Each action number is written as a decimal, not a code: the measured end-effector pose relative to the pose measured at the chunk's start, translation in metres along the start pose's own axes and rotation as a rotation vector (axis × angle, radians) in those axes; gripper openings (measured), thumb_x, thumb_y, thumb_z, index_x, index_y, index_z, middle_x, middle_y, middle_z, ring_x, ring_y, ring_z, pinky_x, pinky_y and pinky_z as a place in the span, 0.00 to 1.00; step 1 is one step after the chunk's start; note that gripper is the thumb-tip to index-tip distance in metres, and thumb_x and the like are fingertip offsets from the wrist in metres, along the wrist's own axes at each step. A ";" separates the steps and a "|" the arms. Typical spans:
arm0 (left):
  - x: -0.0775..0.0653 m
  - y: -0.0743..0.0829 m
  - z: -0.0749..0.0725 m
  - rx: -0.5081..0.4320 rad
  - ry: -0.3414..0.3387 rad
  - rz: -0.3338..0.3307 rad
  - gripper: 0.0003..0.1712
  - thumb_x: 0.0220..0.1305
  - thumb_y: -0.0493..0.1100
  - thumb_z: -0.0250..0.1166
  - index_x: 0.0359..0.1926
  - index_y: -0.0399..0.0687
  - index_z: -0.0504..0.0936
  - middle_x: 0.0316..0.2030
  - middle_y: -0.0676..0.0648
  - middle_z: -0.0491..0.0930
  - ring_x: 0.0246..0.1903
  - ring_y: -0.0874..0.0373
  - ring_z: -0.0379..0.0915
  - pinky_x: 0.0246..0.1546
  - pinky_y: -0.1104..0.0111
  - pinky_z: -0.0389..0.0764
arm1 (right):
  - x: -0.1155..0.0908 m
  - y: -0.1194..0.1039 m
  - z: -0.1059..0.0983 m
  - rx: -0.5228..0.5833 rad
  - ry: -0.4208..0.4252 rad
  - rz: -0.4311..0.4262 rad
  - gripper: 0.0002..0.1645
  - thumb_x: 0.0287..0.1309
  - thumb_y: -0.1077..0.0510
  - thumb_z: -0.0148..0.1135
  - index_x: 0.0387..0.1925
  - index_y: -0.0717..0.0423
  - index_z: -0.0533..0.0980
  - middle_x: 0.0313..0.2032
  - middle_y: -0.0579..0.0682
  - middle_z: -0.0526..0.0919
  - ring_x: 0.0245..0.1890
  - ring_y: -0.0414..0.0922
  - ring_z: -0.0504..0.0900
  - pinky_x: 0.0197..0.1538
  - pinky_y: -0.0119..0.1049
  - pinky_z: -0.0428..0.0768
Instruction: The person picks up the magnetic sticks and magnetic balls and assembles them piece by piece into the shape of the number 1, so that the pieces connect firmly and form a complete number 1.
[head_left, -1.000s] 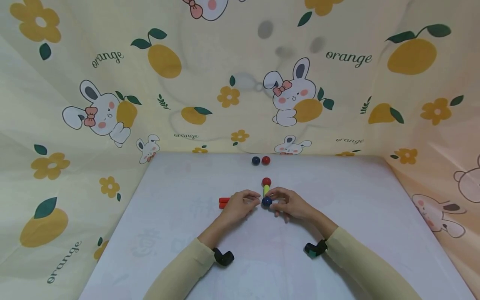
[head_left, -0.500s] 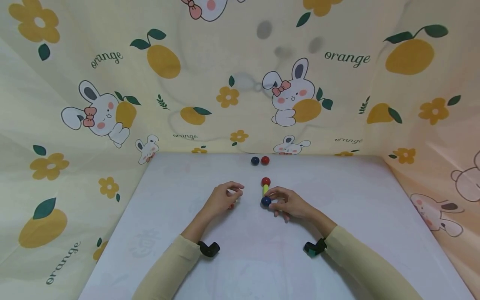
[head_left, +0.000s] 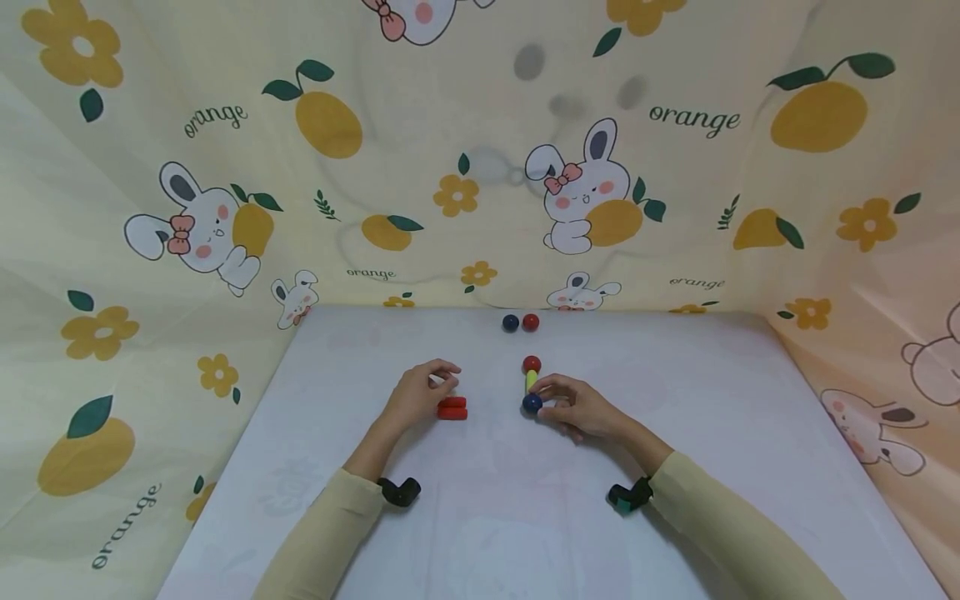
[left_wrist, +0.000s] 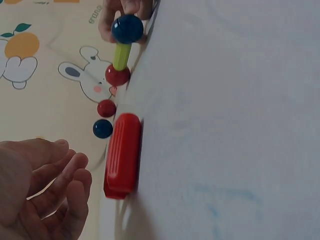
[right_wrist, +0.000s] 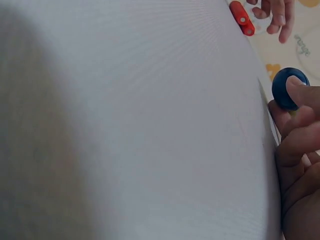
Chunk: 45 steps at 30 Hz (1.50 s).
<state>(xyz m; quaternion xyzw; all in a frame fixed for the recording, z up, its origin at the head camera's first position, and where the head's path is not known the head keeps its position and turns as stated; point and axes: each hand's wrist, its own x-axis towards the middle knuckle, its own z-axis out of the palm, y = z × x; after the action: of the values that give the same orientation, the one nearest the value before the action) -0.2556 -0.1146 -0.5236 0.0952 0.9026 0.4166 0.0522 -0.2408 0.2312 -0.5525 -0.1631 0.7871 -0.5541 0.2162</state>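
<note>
With thumb and fingers, my right hand (head_left: pixel 583 407) pinches a blue ball (head_left: pixel 532 403). That ball sits on one end of a short yellow-green rod (head_left: pixel 531 381), and a red ball (head_left: pixel 532 363) is on the far end. Two red rods (left_wrist: pixel 125 152) lie side by side on the table to the left. My left hand (head_left: pixel 422 394) hovers beside them, fingers loosely bent and holding nothing; the left wrist view shows a gap between its fingertips and the rods. In the right wrist view the thumb presses on the blue ball (right_wrist: pixel 283 90), and the yellow-green rod is mostly hidden.
Near the table's back edge lie a loose dark blue ball (head_left: pixel 510 322) and a loose red ball (head_left: pixel 531 322), close together. A patterned cloth (head_left: pixel 480 133) hangs behind the white table (head_left: pixel 495 517) and along its sides.
My left hand has moved left, away from the blue ball, to the far side of the red rods, which are now uncovered. The right hand stays on the blue ball.
</note>
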 end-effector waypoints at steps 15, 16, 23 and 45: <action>0.000 -0.012 -0.008 0.061 0.013 -0.046 0.14 0.77 0.48 0.68 0.59 0.55 0.87 0.48 0.52 0.87 0.39 0.59 0.81 0.41 0.62 0.82 | 0.002 0.002 0.001 -0.036 0.041 -0.052 0.25 0.68 0.60 0.74 0.64 0.52 0.79 0.59 0.56 0.84 0.66 0.57 0.78 0.73 0.65 0.67; -0.001 -0.012 -0.008 0.072 0.006 -0.047 0.14 0.76 0.48 0.69 0.58 0.55 0.88 0.47 0.53 0.87 0.39 0.59 0.81 0.41 0.62 0.81 | 0.002 0.002 0.001 -0.036 0.039 -0.054 0.25 0.68 0.60 0.74 0.64 0.52 0.79 0.59 0.55 0.84 0.66 0.57 0.78 0.74 0.66 0.66; -0.001 -0.011 -0.010 0.136 -0.091 -0.036 0.12 0.73 0.50 0.72 0.54 0.57 0.90 0.46 0.56 0.86 0.43 0.57 0.79 0.45 0.60 0.82 | 0.002 0.001 0.001 -0.035 0.041 -0.041 0.25 0.68 0.58 0.74 0.64 0.50 0.79 0.59 0.53 0.84 0.67 0.56 0.77 0.74 0.67 0.65; 0.002 -0.015 -0.009 0.209 -0.184 0.006 0.06 0.70 0.47 0.75 0.46 0.58 0.93 0.44 0.55 0.86 0.45 0.57 0.79 0.53 0.56 0.81 | 0.002 0.002 0.001 -0.060 0.048 -0.023 0.26 0.67 0.57 0.75 0.64 0.49 0.79 0.58 0.53 0.85 0.63 0.53 0.79 0.62 0.47 0.74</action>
<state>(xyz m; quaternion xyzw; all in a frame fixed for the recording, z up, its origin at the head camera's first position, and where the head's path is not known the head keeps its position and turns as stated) -0.2610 -0.1307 -0.5290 0.1404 0.9322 0.3100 0.1233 -0.2419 0.2302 -0.5544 -0.1652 0.8063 -0.5367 0.1859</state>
